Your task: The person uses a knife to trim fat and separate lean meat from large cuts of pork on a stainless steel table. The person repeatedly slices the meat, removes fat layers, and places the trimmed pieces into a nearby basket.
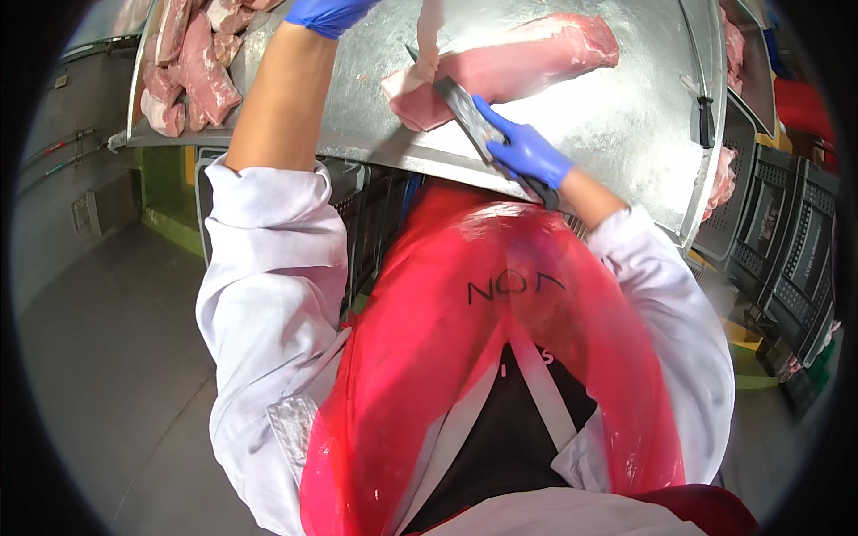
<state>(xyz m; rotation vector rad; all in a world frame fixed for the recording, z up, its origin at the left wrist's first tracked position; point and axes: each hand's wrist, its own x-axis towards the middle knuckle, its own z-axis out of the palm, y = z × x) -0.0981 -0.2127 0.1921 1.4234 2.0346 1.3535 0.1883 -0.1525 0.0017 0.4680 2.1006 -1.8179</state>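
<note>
A long piece of pale pink meat, like a pork loin, lies slantwise on the metal table. My right hand, in a blue glove, is closed round a knife with a dark handle, one finger stretched along it. The blade crosses the meat's left end, and a dark tip shows beyond. From the top edge a narrow strip of meat hangs down to the blade. My left hand, also blue-gloved, is mostly cut off by the top edge. Its fingers are hidden, so its hold on the strip cannot be told.
Several meat pieces are heaped on the left of the metal table. A thin rod with a black handle, like a sharpening steel, lies along the right side. Grey crates stand beyond that edge. A red apron covers my front.
</note>
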